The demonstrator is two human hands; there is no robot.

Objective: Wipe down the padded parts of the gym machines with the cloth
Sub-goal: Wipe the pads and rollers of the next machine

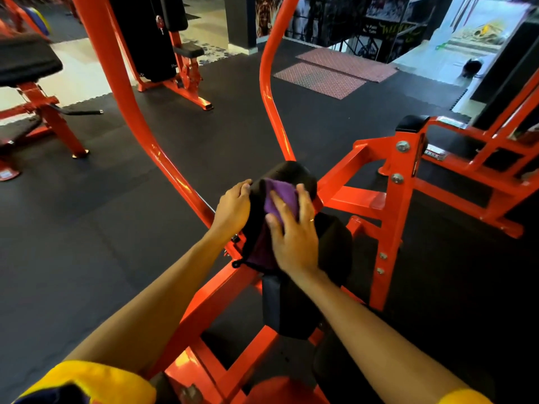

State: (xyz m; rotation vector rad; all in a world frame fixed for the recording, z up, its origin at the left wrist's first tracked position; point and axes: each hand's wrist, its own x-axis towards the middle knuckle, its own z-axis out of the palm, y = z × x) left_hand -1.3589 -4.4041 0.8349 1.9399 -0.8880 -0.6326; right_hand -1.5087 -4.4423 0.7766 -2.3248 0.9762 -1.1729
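Pressed purple cloth [281, 189] flat against black pad [294, 173] with right hand [294, 243], fingers [304, 199] spread straight, gripping nothing. Curled left hand [233, 208] round pad's left edge, seemingly steadying it. Risked snagging cloth's hanging tail on orange frame's [358, 199] bolts [235, 264] beneath.

We see a dim indoor scene with daylight coming in from the opening [481, 24] at the upper right, which is washed out almost to white. Glossy highlights streak the orange frame tubes [162, 159], while the black floor mat [87, 243] swallows detail. The wide lens bows the tubes into curves toward the edges. The centre is fairly sharp, though the black pad [294, 173] there sits in deep shadow; the padded seat [26, 59] at far left and the yellow sleeve [96, 383] at the bottom are smeared and soft.
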